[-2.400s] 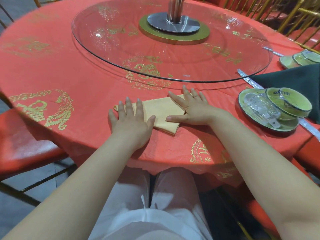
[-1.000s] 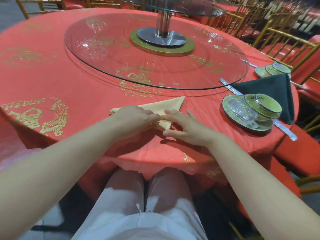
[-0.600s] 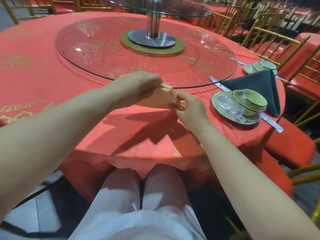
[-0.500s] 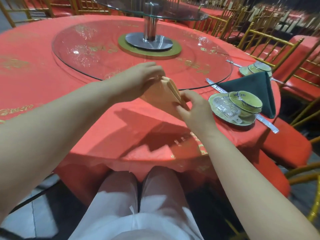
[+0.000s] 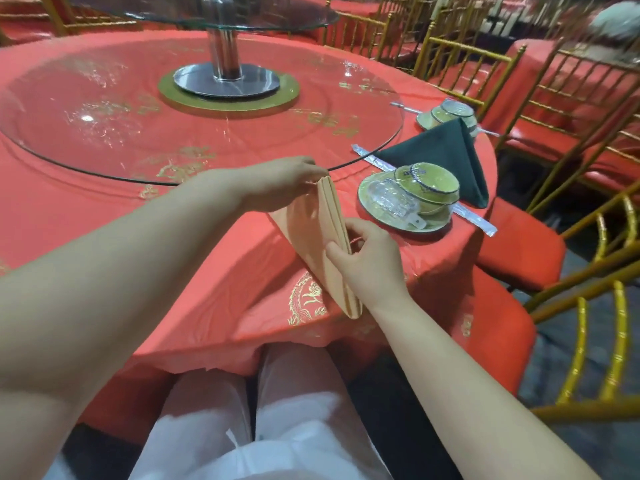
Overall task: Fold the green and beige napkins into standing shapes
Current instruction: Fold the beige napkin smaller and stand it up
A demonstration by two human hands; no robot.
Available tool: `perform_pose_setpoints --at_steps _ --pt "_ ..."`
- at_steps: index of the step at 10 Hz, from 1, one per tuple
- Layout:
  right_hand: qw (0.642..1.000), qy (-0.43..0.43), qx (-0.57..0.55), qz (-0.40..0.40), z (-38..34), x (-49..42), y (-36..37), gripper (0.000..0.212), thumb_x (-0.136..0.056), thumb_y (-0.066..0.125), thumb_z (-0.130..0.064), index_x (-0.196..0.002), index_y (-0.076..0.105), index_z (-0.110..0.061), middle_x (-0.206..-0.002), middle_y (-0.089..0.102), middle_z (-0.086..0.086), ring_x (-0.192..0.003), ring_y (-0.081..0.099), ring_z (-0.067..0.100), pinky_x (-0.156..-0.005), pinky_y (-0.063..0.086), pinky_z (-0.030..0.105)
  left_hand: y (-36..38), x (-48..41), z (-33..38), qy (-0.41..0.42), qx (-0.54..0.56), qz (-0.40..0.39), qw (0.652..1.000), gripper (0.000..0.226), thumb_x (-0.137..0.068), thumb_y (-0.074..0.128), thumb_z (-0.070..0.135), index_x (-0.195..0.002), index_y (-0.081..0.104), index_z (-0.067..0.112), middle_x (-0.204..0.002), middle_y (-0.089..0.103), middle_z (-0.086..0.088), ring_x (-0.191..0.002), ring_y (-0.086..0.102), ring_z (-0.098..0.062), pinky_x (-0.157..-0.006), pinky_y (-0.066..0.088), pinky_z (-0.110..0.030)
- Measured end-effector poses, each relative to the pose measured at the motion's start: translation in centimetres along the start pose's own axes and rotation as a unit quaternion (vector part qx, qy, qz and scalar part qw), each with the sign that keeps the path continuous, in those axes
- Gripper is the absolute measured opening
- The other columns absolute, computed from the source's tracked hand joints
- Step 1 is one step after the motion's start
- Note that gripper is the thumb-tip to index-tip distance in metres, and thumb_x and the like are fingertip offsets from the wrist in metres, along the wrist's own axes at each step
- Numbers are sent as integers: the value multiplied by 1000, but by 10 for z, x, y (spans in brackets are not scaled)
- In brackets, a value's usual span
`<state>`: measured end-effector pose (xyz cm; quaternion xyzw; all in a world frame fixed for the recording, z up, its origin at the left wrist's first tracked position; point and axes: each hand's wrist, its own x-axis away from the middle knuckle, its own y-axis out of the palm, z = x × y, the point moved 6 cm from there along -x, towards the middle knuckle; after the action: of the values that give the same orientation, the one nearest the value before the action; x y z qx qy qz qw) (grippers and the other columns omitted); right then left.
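The beige napkin (image 5: 313, 230), folded into a long narrow wedge, is held up off the red tablecloth between both hands. My left hand (image 5: 277, 183) pinches its upper end near the glass turntable's edge. My right hand (image 5: 370, 259) grips its folded edge lower down, thumb on the near face. The napkin's lower tip hangs past the table edge. A dark green napkin (image 5: 446, 152) stands folded as a peaked triangle at the right, behind a place setting.
A green plate (image 5: 381, 216) with a wrapped bowl and glass sits right of my hands, wrapped chopsticks (image 5: 474, 216) beside it. A glass turntable (image 5: 173, 109) on a metal post fills the table's middle. Gold chairs (image 5: 571, 98) with red seats ring the right side.
The beige napkin lay flat under both palms, was folded to a triangle, then lifted off the table. It now hangs longer and more upright between my hands, shifted right.
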<state>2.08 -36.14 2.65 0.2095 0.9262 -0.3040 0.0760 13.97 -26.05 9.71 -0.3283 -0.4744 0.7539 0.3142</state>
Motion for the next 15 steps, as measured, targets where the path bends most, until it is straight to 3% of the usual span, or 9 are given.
perform_pose_setpoints --at_steps 3,5,6,8,9,11,12,13,15 --pt "998 -12 -30 -53 -3 1 3 45 -78 67 -23 -120 52 -23 -107 61 -5 -93 57 10 -83 46 27 16 7 -3 -65 54 -35 996 37 -96 40 14 -133 46 8 -139 42 -15 -127 40 -28 -106 31 -39" --pt "983 -1 -173 -60 -4 -17 -1 28 -93 51 -29 -119 47 -21 -87 57 7 -79 54 6 -79 43 23 10 18 0 -45 119 -5 992 28 -92 50 7 -120 53 13 -115 56 -2 -108 55 -18 -93 44 -28" --pt "976 -44 -174 -120 -13 -51 -5 24 -96 39 -8 -112 55 -16 -89 59 1 -84 56 8 -81 44 20 6 29 -7 -40 171 18 984 24 -87 59 7 -109 56 14 -99 58 8 -99 58 -16 -91 45 -23" --pt "936 -155 39 -313 -33 -90 6 30 -88 60 -7 -115 57 -18 -115 58 -8 -111 52 5 -98 38 19 -2 32 -11 -34 96 15 995 14 -83 65 13 -96 60 13 -86 54 11 -88 49 -17 -77 35 -7" --pt "912 -180 68 -362 -43 -97 14 27 -84 67 -13 -109 56 -18 -111 60 -8 -111 52 4 -98 37 21 -5 33 -9 -40 73 6 996 8 -84 64 15 -92 61 17 -82 55 6 -83 46 -17 -69 33 -5" --pt "865 -196 182 -424 -42 -111 17 22 -79 73 -20 -99 64 -22 -106 65 -3 -107 54 11 -95 40 26 -10 37 -16 -62 50 -23 997 8 -86 61 20 -94 63 20 -90 59 -1 -85 48 -20 -68 36 -22" --pt "870 -146 176 -436 -35 -120 8 17 -75 75 -22 -90 68 -23 -105 67 -4 -105 54 5 -85 35 9 -4 39 -22 -84 80 -67 991 9 -86 62 20 -92 58 27 -90 58 4 -89 49 -17 -78 39 -29" --pt "868 -119 155 -457 -31 -122 7 16 -73 76 -22 -87 69 -21 -103 68 -6 -104 55 3 -86 34 11 1 39 -22 -79 90 -92 989 12 -86 63 19 -93 56 26 -94 60 2 -93 52 -18 -84 41 -33" --pt "874 -104 105 -462 -30 -133 2 13 -72 76 -15 -83 69 -17 -88 68 -7 -95 59 5 -87 37 9 -4 26 -19 -64 75 -52 994 3 -88 59 19 -90 60 19 -83 57 10 -84 47 -18 -74 38 -22"
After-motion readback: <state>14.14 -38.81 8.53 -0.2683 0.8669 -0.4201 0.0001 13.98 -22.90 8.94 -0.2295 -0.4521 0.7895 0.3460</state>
